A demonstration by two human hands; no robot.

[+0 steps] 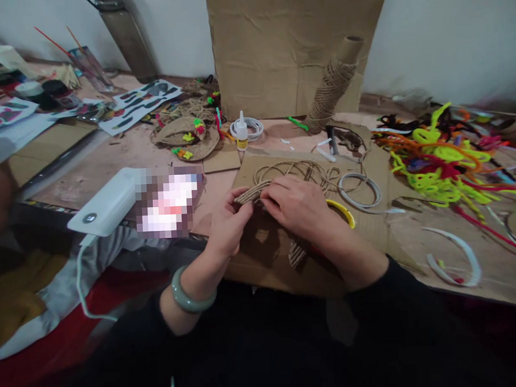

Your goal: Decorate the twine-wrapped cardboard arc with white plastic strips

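A curved band of brown twine rows (254, 192) is between my two hands above a cardboard sheet (265, 267). My left hand (228, 226) pinches its left end between thumb and fingers. Close beside it, my right hand (299, 207) has its fingertips closed on the same band. Below my right wrist, the band's other striped end (297, 254) shows; its middle is hidden. Loose loops of twine (278, 170) lie behind my hands. A yellow ring (343, 212) sticks out partly hidden by my right hand, and a white ring-shaped roll (376, 202) lies to its right.
Behind stand a glue bottle (242, 134) and a twine-wound tube (333, 90). Bright pipe cleaners (436, 168) are heaped right, near a white curved strip (472, 258). Left are a power bank (108, 203), a blurred phone-like thing (171, 206) and decorated twine pieces (191, 136). Another person sits left.
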